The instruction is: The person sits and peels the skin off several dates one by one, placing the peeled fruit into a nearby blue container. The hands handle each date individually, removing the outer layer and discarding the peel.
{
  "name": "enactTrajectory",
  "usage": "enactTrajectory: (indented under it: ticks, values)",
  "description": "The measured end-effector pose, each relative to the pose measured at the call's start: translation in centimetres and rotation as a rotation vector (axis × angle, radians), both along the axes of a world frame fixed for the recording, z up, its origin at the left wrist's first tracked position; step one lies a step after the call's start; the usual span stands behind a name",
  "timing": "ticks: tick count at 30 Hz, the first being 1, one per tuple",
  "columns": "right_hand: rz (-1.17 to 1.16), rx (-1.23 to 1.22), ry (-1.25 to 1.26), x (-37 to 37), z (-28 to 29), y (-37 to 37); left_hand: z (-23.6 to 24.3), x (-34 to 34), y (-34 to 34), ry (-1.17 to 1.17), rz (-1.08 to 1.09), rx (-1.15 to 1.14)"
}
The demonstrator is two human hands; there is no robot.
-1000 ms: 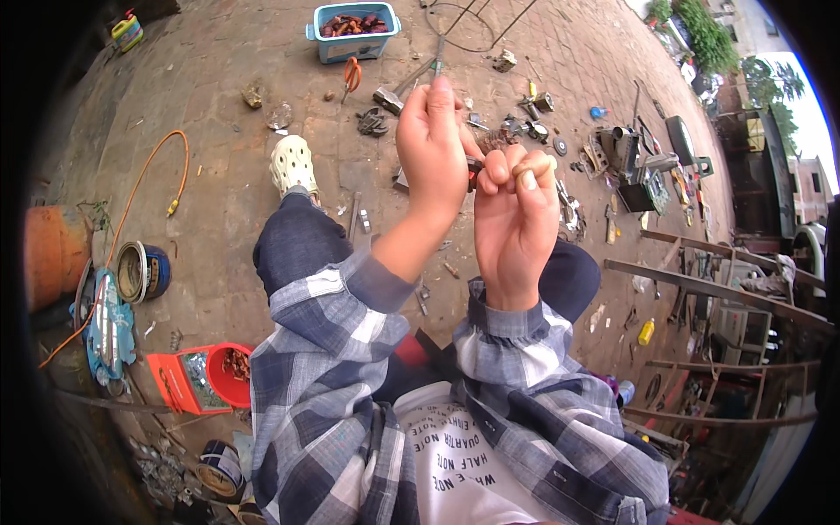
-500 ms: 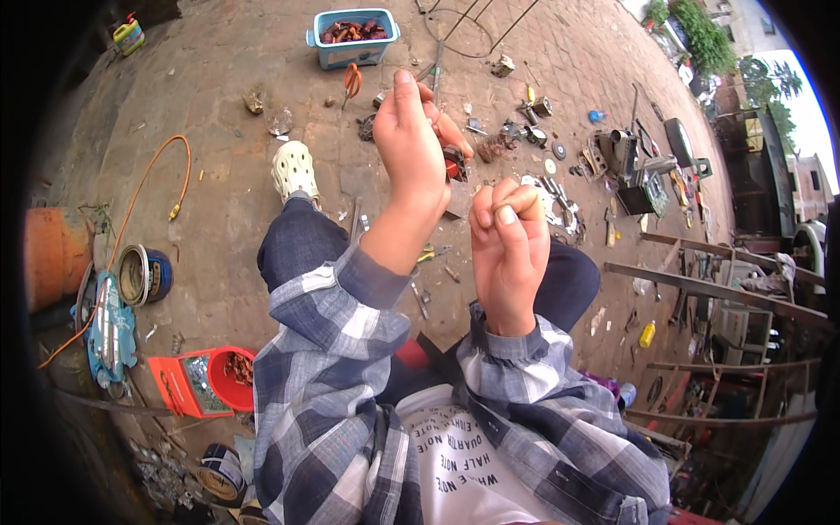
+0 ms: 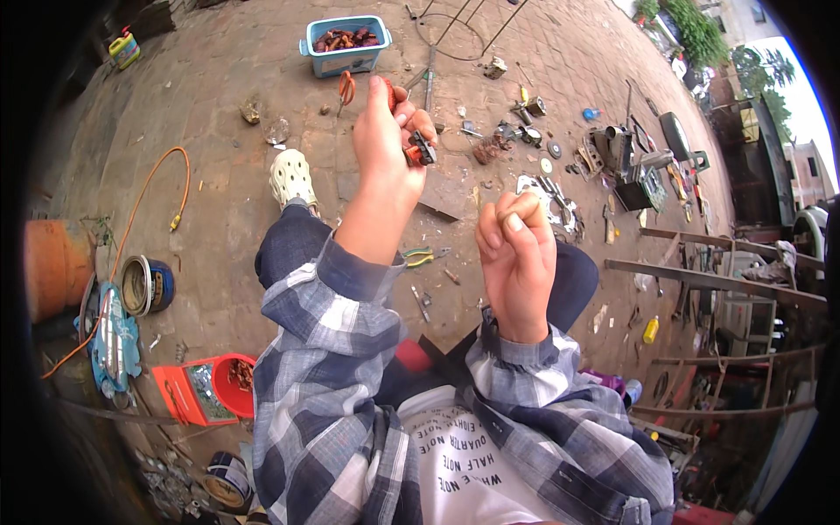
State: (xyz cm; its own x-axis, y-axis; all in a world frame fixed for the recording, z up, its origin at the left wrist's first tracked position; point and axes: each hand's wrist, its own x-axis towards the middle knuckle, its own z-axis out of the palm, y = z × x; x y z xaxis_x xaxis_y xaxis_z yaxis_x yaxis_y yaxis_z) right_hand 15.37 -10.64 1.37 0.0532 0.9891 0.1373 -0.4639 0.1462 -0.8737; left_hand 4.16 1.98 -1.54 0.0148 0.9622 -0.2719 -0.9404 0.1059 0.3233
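Left hand (image 3: 383, 131) up around 11 o'clock, fingers pinching small red-black part (image 3: 419, 150). Right hand (image 3: 516, 254) lower, 2 o'clock, fisted tight, maybe gripping something thin, can't tell. Hands apart.

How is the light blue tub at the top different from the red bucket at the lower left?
The light blue tub is rectangular with side handles; the red bucket is round. The tub stands far off on the paving, beyond the left hand; the bucket sits near the person's left side, beside an orange box. Both are open and hold brownish pieces.
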Motion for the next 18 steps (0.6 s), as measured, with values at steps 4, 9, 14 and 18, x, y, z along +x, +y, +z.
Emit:
enactTrajectory:
  ticks: [4,9,14,18]
  values:
    - [0.005,0.05,-0.177,0.6,0.8,1.2,0.5,0.4,-0.5,0.193,-0.06,0.193]
    - [-0.047,0.186,-0.396,2.6,2.2,3.0,1.9,0.6,-1.4,0.398,-0.201,0.411]
    - [-0.05,0.211,-0.447,4.0,3.5,3.4,1.9,1.0,-2.5,0.528,-0.365,0.562]
    - [-0.054,0.245,-0.451,4.5,3.9,3.8,1.7,1.2,-2.5,0.471,-0.66,0.534]
